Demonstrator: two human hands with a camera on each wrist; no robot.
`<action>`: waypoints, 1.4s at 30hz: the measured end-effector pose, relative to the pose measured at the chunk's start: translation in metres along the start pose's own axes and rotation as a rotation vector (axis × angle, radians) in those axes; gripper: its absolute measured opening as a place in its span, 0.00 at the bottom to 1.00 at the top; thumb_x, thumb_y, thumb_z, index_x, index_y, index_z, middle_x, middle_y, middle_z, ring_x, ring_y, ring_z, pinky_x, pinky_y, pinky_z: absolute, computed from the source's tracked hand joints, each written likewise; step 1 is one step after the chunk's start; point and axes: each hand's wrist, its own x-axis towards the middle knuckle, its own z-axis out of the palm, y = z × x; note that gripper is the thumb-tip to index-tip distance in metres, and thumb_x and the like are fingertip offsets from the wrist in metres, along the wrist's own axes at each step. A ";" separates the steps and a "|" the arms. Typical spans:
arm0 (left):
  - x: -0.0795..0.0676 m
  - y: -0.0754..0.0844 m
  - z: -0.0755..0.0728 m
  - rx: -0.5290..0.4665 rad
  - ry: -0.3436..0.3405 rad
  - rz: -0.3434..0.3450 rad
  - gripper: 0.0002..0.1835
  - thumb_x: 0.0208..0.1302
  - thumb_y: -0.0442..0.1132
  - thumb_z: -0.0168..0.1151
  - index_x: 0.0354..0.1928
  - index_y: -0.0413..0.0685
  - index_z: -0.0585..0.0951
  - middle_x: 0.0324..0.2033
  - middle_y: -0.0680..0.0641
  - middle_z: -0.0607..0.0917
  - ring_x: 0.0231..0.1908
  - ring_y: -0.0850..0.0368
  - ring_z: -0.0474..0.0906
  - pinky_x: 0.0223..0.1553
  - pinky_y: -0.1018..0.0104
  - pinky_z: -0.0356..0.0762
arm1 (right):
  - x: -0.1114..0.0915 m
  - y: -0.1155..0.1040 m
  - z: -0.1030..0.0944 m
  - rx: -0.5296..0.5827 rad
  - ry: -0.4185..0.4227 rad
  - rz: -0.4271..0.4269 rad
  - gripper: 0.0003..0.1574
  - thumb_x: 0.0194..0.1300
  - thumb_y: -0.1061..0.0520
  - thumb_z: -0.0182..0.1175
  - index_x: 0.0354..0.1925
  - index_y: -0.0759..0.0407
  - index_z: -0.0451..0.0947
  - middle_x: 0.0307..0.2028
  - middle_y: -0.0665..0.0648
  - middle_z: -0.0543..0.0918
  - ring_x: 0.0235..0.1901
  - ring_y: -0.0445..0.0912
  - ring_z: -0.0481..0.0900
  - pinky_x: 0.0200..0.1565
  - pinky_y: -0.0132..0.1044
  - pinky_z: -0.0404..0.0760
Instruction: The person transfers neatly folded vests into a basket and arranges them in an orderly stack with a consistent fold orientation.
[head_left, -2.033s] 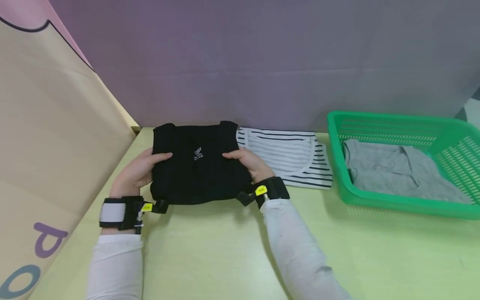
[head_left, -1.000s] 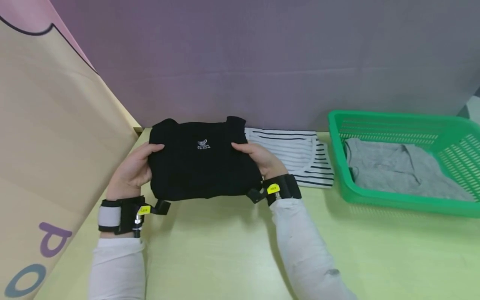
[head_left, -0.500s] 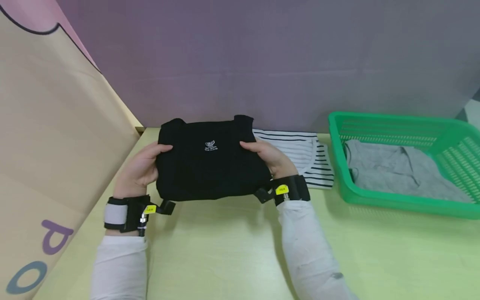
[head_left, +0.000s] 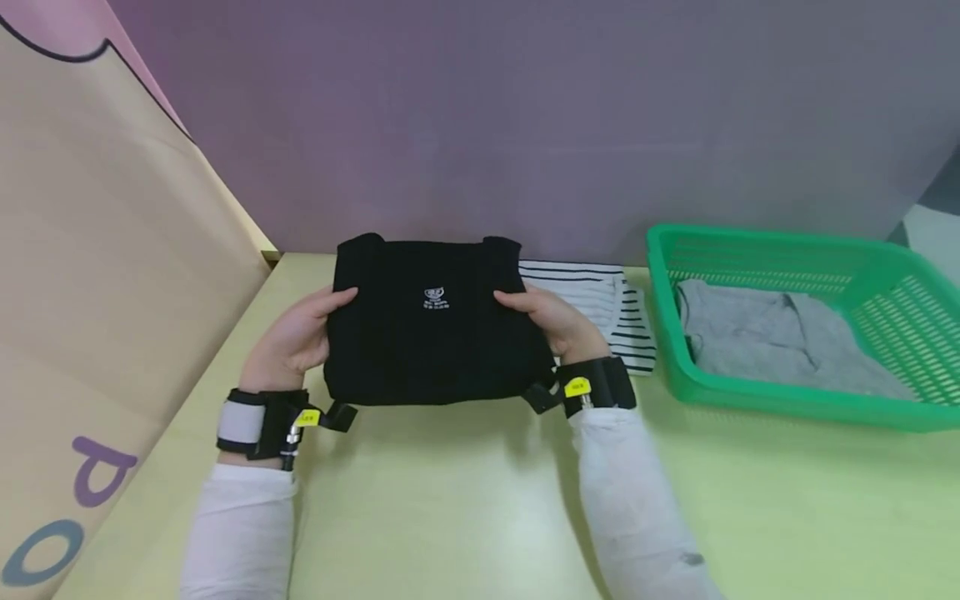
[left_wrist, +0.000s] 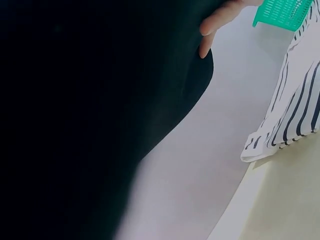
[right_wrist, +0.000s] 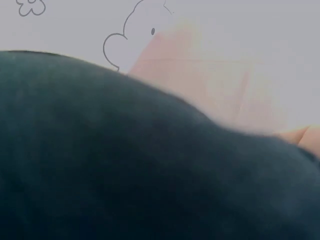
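A folded black garment point(head_left: 438, 350) with a small white print is held up over the table between my two hands. My left hand point(head_left: 292, 337) grips its left edge, thumb on the front and fingers hidden behind. On the opposite edge my right hand point(head_left: 558, 321) holds it the same way. In the left wrist view the black cloth fills much of the picture, and fingertips point(left_wrist: 215, 22) of the other hand show behind it. Dark cloth point(right_wrist: 125, 150) covers most of the right wrist view. A folded striped garment point(head_left: 630, 325) lies behind my right hand, partly covered.
A green basket point(head_left: 787, 400) stands on the table at the right, with a folded grey garment point(head_left: 757, 333) inside. A purple-grey cloth wall point(head_left: 525, 125) rises at the back. The printed beige panel point(head_left: 97, 250) borders the left side of the pale table point(head_left: 420, 500).
Both hands have carried the black garment to the right, so it covers more of the striped one. Its lower edge rose a little from the first frame. The grip stays the same.
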 end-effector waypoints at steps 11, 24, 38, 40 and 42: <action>0.006 -0.007 0.003 0.024 -0.025 -0.036 0.13 0.76 0.38 0.37 0.50 0.47 0.73 0.41 0.50 0.83 0.40 0.59 0.82 0.39 0.67 0.82 | -0.016 0.004 -0.001 -0.062 0.054 0.011 0.11 0.74 0.55 0.44 0.52 0.51 0.66 0.37 0.46 0.85 0.34 0.40 0.85 0.36 0.32 0.84; 0.013 -0.018 0.015 0.118 0.004 -0.101 0.11 0.76 0.40 0.40 0.48 0.51 0.73 0.39 0.54 0.83 0.38 0.62 0.82 0.38 0.69 0.82 | -0.040 0.003 -0.004 -0.165 0.128 0.070 0.32 0.74 0.52 0.43 0.71 0.56 0.49 0.40 0.42 0.84 0.37 0.38 0.84 0.40 0.33 0.84; 0.018 -0.029 0.026 0.201 0.073 -0.148 0.09 0.75 0.42 0.42 0.53 0.55 0.66 0.39 0.57 0.82 0.37 0.66 0.81 0.38 0.71 0.81 | -0.056 0.004 -0.019 -0.166 0.123 0.045 0.36 0.75 0.52 0.41 0.74 0.56 0.40 0.41 0.41 0.83 0.39 0.37 0.83 0.41 0.31 0.83; 0.019 -0.030 0.028 0.218 0.073 -0.151 0.10 0.75 0.43 0.42 0.54 0.56 0.66 0.39 0.58 0.82 0.38 0.66 0.81 0.39 0.72 0.81 | -0.060 0.002 -0.020 -0.174 0.135 0.049 0.37 0.76 0.52 0.40 0.74 0.55 0.38 0.42 0.40 0.83 0.39 0.37 0.83 0.41 0.31 0.83; 0.020 -0.030 0.030 0.234 0.079 -0.157 0.10 0.75 0.44 0.43 0.55 0.57 0.65 0.39 0.58 0.82 0.38 0.67 0.81 0.39 0.72 0.81 | -0.064 0.001 -0.020 -0.191 0.156 0.057 0.38 0.76 0.51 0.40 0.75 0.54 0.37 0.43 0.39 0.82 0.41 0.36 0.82 0.43 0.31 0.82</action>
